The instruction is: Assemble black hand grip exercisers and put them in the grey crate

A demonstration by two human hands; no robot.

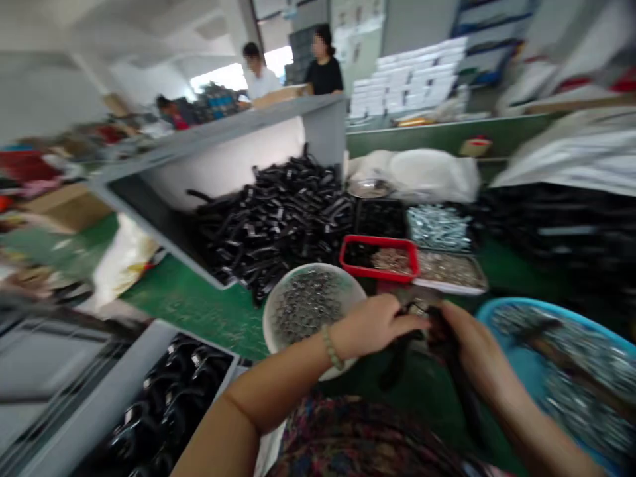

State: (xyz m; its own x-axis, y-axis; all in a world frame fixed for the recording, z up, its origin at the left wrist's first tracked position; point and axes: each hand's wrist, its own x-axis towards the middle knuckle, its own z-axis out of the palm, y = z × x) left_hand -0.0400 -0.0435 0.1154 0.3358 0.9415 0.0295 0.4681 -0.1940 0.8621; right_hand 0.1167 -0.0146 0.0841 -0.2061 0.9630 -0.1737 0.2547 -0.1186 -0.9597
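Note:
My left hand [375, 324], with a beaded bracelet on its wrist, reaches over the edge of a white bowl [361, 291] full of small shiny metal pieces. Its fingers are closed at the top of a dark two-legged tool part [397, 361], with thumb and index finger pressed near a small metallic spot. My right hand [472, 341] wraps the other side of that part, and a long black handle [462, 391] runs down beside the palm. Motion blur hides the exact shape of the part. To the right stands a blue basin [489, 308] of silvery metal pieces.
A tipped grey bin [163, 159] spills black curved handles [278, 225] onto the green table [199, 311]. A red tray [377, 273], a tray of silvery bolts [440, 228] and a steel dish [369, 189] sit ahead. Black parts fill a crate [163, 397] lower left. Several people work beyond.

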